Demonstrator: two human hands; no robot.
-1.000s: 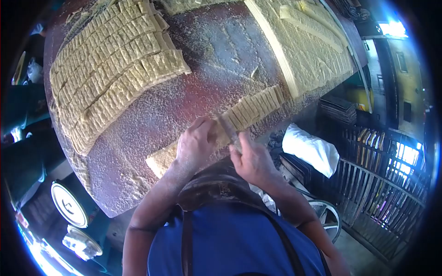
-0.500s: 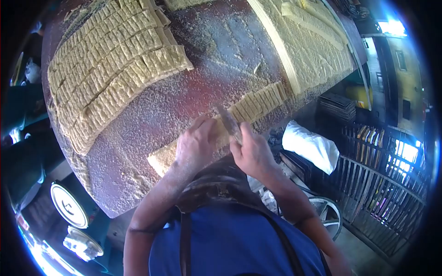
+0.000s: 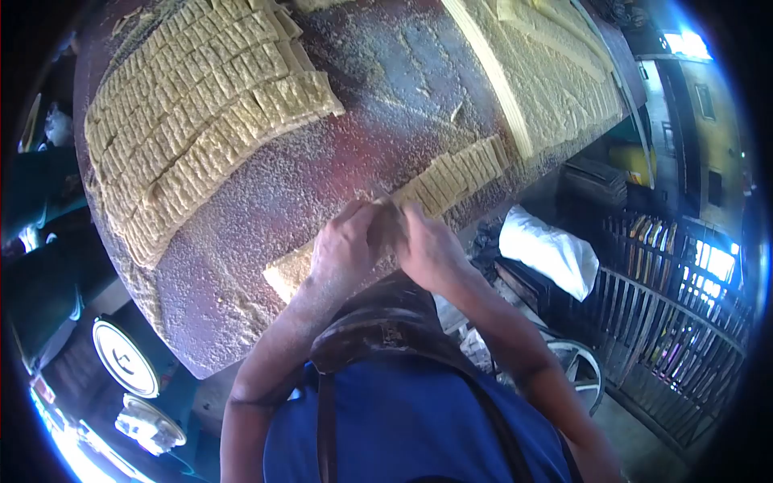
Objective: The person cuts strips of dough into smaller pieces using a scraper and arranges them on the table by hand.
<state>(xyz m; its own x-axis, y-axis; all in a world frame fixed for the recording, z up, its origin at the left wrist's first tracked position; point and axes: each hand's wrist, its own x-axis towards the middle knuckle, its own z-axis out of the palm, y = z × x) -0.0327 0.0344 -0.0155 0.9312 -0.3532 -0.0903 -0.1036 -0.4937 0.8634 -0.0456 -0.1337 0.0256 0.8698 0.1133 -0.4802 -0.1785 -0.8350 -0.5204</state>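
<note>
A pale yellow dough-like strip [image 3: 288, 272] with a crumbly coating lies along the table's near edge. Its right part is divided into narrow slices [image 3: 455, 177] standing side by side. My left hand [image 3: 345, 241] rests on the strip with curled fingers, holding it down. Close beside it, my right hand [image 3: 433, 248] is closed around a knife [image 3: 390, 211], whose blade is mostly hidden between the two hands at the boundary of the sliced part. The left fingertips are partly out of sight.
Rows of cut pieces [image 3: 201, 113] cover the table's left side. At the upper right lies a large crumb-covered slab [image 3: 555, 88] with a pale strip along its edge. Loose crumbs litter the reddish table [image 3: 362, 153]. A white sack [image 3: 547, 251] and metal railing [image 3: 644, 314] are right of me.
My right hand has shifted slightly left and up, closer to my left hand. The knife blade, plainly seen before, is now mostly hidden. My left hand stays on the strip.
</note>
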